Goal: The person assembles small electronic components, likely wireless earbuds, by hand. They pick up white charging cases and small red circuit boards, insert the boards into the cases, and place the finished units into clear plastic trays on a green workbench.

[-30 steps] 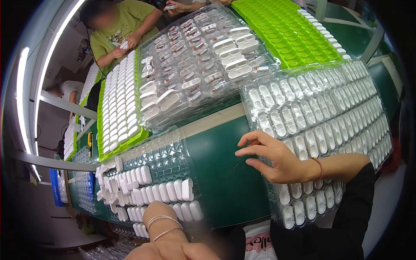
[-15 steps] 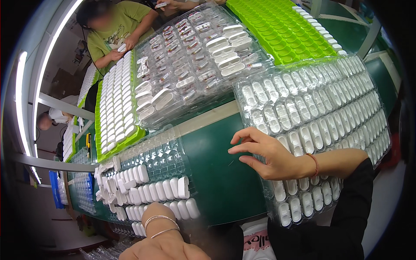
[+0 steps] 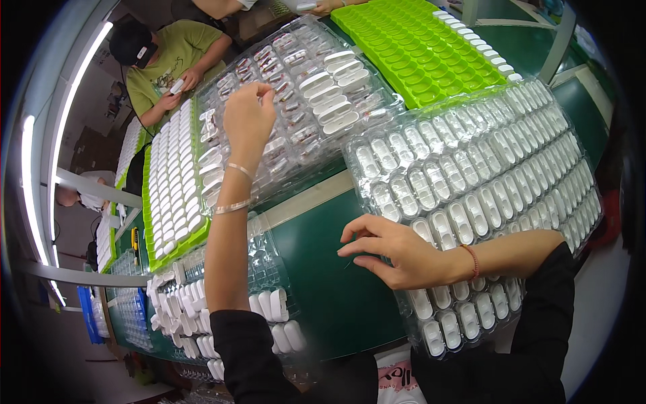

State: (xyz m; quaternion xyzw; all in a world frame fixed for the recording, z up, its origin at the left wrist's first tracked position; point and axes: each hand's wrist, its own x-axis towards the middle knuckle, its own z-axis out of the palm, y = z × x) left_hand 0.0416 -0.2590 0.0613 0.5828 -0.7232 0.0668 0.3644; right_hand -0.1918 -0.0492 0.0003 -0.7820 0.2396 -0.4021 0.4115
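- Clear plastic blister tray of small white oblong cases with dark inserts (image 3: 316, 87): lies flat on the counter, tilted in view; the left fingers (image 3: 259, 101) pinch at a pocket near its left part.
- Clear plastic blister tray filled with rows of white oblong shells (image 3: 484, 168): lies under the right fingers (image 3: 363, 244), which rest at its near-left edge.

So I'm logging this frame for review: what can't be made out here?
Head view only:
- Left hand fingers over the far clear tray: any part pinched is hidden.
- Near clear tray: right hand covers some pockets.
- Lower-left tray: left forearm crosses it.
- Green tray: cut by the top edge.
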